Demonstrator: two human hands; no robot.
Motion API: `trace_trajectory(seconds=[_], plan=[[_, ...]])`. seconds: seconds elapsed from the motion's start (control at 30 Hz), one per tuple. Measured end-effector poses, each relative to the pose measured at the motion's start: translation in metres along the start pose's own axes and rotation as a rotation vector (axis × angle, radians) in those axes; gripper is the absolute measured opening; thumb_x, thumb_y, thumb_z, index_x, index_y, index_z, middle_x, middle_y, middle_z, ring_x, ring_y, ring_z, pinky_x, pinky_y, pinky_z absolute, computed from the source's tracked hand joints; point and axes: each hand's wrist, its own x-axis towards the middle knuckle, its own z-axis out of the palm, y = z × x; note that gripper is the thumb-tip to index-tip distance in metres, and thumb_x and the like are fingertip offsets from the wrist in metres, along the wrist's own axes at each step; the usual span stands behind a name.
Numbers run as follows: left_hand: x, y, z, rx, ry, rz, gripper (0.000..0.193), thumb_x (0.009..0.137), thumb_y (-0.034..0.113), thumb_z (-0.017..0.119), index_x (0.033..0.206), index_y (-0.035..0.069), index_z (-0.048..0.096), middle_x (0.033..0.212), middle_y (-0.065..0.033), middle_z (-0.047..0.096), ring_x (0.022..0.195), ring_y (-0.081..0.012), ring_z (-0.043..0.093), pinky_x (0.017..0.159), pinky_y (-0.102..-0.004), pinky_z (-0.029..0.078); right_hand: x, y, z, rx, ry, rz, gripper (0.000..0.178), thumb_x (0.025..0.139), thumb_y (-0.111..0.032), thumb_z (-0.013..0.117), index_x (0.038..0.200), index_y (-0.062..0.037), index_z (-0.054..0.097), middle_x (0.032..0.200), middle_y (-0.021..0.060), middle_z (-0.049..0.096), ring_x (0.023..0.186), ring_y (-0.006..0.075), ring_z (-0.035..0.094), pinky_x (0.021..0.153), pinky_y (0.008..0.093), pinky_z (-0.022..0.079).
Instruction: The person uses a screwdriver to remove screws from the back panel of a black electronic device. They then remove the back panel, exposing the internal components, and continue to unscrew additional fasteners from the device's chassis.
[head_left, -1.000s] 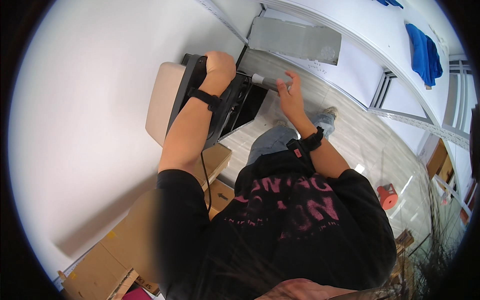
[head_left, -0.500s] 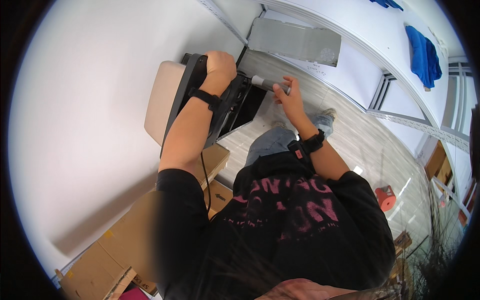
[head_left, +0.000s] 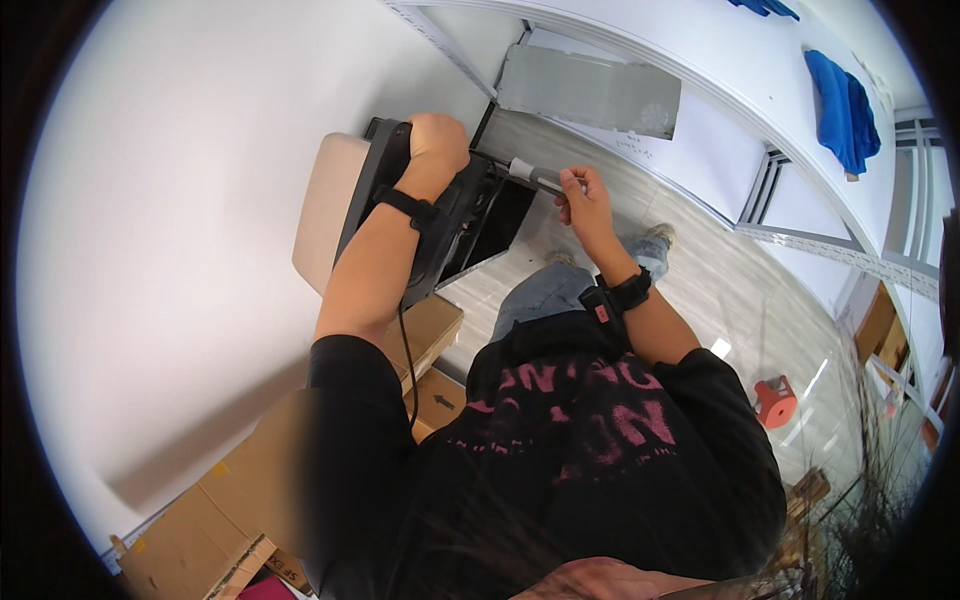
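Observation:
A black, open-sided machine part point(head_left: 378, 165) with a beige panel point(head_left: 328, 205) is tilted up against the white wall. My left hand point(head_left: 438, 143) is closed over its upper edge; its fingertips are out of sight. In my right hand point(head_left: 588, 205) is a screwdriver point(head_left: 535, 175) with a grey and white handle. Thumb and fingers close around the handle's rear end. The tool's tip points left toward the exposed inner parts of the machine; whether it touches them I cannot tell. A black cord point(head_left: 404, 350) hangs below the machine.
Cardboard boxes point(head_left: 190, 535) stand at lower left and under the machine. A grey panel point(head_left: 590, 92) leans by the white frame at the back. A red roll-shaped object point(head_left: 776, 402) sits on the floor at right. Blue cloth point(head_left: 842, 112) lies at upper right.
My right hand has shifted slightly right and down, and its fingers have curled tighter around the screwdriver's handle. My left hand keeps its hold on the machine part.

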Motion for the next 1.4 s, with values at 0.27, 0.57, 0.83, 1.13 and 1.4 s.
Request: trace_trajectory(seconds=[0.27,0.57,0.83,1.13,1.4], plan=[[-0.002,-0.001,0.001,-0.002,-0.012,0.003,0.023,0.081,0.024,0.056,0.093,0.011,0.071,0.097,-0.0080,0.069,0.091,-0.0260,0.066,0.080,-0.0432,0.049,0.000,0.005,-0.028,0.083,-0.036,0.056,0.028,0.091,-0.034,0.057,0.100,-0.0079,0.054,0.070,0.0026,0.055,0.047,0.0070,0.047,0.042,0.0212,0.037],[-0.010,0.001,-0.005,-0.048,0.136,0.092,0.016,0.078,0.021,0.058,0.080,0.012,0.071,0.087,-0.0078,0.068,0.082,-0.0239,0.066,0.066,-0.0350,0.050,-0.012,-0.015,-0.070,0.083,-0.030,0.053,0.026,0.092,-0.031,0.057,0.100,-0.0058,0.054,0.077,0.0036,0.055,0.052,0.0098,0.051,0.045,0.0231,0.040],[-0.029,0.039,-0.032,-0.965,0.360,0.258,0.031,0.082,0.029,0.060,0.093,0.001,0.064,0.088,-0.0183,0.063,0.082,-0.0300,0.063,0.072,-0.0399,0.049,-0.012,-0.080,-0.114,-0.005,-0.169,-0.023,0.024,0.092,-0.029,0.058,0.102,-0.0082,0.053,0.079,-0.0010,0.053,0.055,0.0097,0.054,0.057,0.0243,0.047],[-0.033,0.123,0.019,-2.352,0.199,0.083,0.029,0.095,0.028,0.052,0.111,0.004,0.056,0.093,-0.0055,0.066,0.083,-0.0138,0.062,0.072,-0.0283,0.048,0.026,-0.063,-0.154,-0.209,-0.494,0.066,0.024,0.094,-0.020,0.053,0.115,-0.0098,0.047,0.087,0.0059,0.056,0.069,0.0133,0.056,0.063,0.0267,0.047],[-0.110,0.213,0.082,-2.358,0.422,-0.621,0.025,0.097,0.023,0.047,0.095,0.001,0.058,0.085,-0.0062,0.065,0.077,-0.0124,0.060,0.069,-0.0258,0.048,0.076,0.021,-0.148,-0.237,-1.109,0.526,0.024,0.093,-0.015,0.054,0.114,-0.0083,0.044,0.084,0.0042,0.056,0.073,0.0127,0.056,0.067,0.0274,0.046]])
